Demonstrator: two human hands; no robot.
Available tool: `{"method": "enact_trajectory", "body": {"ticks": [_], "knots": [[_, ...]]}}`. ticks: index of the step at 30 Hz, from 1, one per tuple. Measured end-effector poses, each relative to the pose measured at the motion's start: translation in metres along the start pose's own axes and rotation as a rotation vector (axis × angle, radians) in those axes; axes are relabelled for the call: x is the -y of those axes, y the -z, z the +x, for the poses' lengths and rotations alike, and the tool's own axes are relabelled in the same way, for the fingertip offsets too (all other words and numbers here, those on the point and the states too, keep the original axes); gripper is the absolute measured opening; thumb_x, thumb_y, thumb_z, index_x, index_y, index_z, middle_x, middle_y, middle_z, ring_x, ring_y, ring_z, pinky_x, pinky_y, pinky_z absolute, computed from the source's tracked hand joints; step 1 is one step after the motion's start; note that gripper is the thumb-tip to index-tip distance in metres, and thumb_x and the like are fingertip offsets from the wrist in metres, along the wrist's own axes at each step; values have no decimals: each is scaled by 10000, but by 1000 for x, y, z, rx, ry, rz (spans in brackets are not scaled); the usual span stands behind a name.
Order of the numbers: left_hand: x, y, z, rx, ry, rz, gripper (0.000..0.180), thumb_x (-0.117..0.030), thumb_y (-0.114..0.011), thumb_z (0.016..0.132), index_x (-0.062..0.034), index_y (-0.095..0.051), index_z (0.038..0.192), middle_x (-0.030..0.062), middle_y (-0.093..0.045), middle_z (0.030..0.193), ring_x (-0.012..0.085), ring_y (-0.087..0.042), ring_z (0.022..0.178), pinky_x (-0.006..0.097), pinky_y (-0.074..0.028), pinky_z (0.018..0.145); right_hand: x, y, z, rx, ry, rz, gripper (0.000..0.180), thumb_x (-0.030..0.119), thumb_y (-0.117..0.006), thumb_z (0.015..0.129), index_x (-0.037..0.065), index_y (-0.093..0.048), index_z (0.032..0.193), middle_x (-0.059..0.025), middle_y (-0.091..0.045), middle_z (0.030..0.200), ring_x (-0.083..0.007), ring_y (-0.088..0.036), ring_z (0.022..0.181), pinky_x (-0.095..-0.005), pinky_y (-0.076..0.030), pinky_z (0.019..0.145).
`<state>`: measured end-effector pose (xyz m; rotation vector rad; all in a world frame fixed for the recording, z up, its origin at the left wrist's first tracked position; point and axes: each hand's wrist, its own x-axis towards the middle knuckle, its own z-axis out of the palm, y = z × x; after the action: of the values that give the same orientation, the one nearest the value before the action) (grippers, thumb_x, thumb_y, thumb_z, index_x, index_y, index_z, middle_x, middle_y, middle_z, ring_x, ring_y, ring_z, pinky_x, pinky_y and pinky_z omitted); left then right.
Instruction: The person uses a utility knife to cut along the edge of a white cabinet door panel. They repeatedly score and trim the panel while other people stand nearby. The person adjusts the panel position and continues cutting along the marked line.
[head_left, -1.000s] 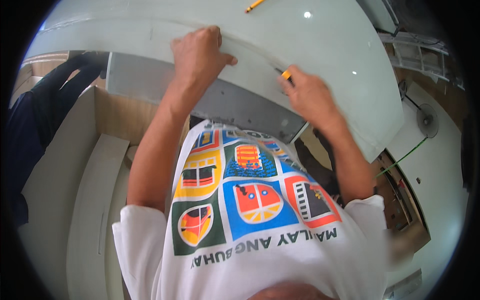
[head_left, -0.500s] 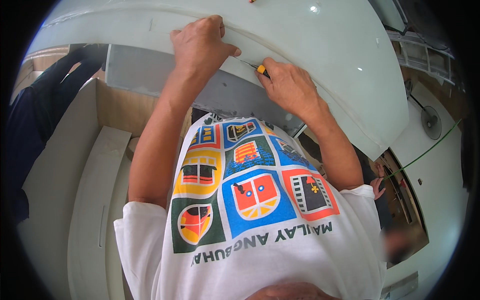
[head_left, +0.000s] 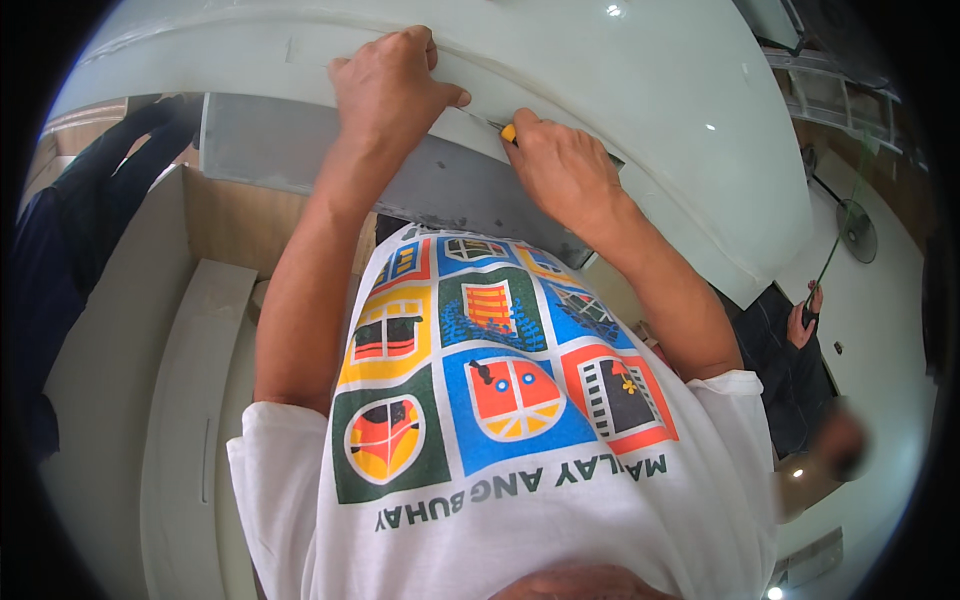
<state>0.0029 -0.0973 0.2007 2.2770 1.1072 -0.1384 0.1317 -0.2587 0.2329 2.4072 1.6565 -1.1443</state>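
Cutter [head_left: 509, 132] half-hidden in right grip [head_left: 568, 168]

At the far left is someone in dark blue clothing [head_left: 60, 235], partly cut off by the fisheye rim. Beside them stand pale cabinet panels: a wood-grain board [head_left: 238, 222] and a long white panel [head_left: 185, 430] with a narrow slot. At the right, another person in black [head_left: 785, 365] raises a hand to a thin green line [head_left: 832, 245]. Near it is a round grey fan [head_left: 858, 232]; above, a pale ladder-like frame [head_left: 838, 108].
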Motion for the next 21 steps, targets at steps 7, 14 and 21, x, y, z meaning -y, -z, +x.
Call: {"method": "enact_trajectory", "body": {"ticks": [7, 14, 21], "knots": [[11, -7, -25, -69, -41, -15, 474, -352, -951, 605, -65, -686, 875, 79, -703, 721, 252, -670, 696, 412, -454, 785, 1, -3, -10, 86, -58, 172, 288, 270, -612, 1011, -8, -642, 942, -259, -700, 815, -466, -687, 827, -523, -549, 758], [-2, -1, 0, -25, -25, -22, 464, -352, -953, 603, -70, -698, 869, 83, -709, 720, 250, -673, 686, 418, -445, 774, -3, 10, 0, 27, -53, 90, 278, 266, -629, 999, -7, -643, 947, -260, -702, 808, -482, -687, 807, -538, -553, 758], [-1, 2, 2, -15, -4, -2, 470, -359, -953, 597, -76, -693, 867, 74, -699, 711, 255, -676, 704, 423, -440, 782, -6, 15, 7, 51, 15, 45, 259, 247, -645, 992, -8, -630, 951, -250, -708, 802, -460, -694, 800, -528, -556, 733]]}}
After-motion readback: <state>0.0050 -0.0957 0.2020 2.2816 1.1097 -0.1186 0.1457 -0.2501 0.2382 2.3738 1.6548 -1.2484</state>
